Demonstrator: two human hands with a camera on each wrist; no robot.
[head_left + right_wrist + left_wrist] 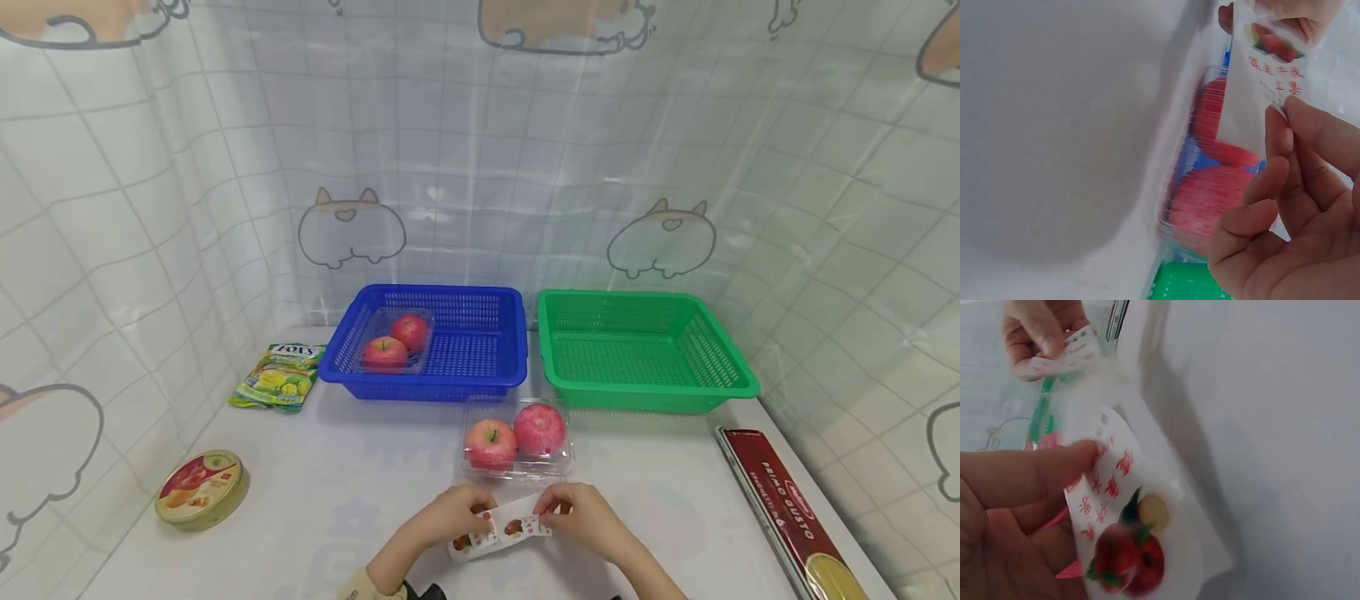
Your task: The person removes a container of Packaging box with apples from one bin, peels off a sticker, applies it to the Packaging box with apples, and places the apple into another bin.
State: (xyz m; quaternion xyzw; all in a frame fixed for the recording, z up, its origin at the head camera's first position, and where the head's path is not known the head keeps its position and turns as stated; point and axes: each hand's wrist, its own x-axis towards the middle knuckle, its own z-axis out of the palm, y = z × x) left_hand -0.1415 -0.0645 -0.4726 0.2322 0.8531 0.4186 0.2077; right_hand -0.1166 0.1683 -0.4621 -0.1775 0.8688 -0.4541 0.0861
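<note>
A white strip of stickers [512, 530] printed with red fruit and red characters is stretched between both hands near the front of the table. My left hand [452, 512] grips its left end between thumb and fingers. My right hand [587, 515] pinches the edge of a sticker at the other end, thumb against forefinger [1280, 134]. Just beyond the hands lies a clear plastic clamshell box [517, 473] holding two red apples [491, 446]. Whether the right-hand sticker is partly lifted from its backing, I cannot tell.
A blue basket [427, 388] behind holds another clear box of apples [386, 353]. Right of it stands a green basket [652, 400]. On the left are a FOX'S candy bag [279, 377] and a round tin [202, 490]. A red spaghetti pack [787, 508] lies far right.
</note>
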